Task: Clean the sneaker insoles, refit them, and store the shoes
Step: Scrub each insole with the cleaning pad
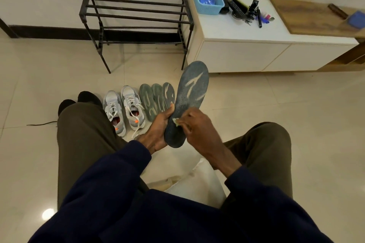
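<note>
While left grip (158, 130) holds insole (192, 92), right grip (199, 132) pinches pale wad (176, 121), tiled floor (276, 104), black rack (136, 12)

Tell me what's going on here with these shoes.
A seated person is wiping a dark insole. The left hand holds it up by its heel end, while the right hand pinches a small pale cloth against it. Three more insoles lie on the floor beside a pair of grey sneakers, which stand in front of the metal shoe rack, not yet stored.
</note>
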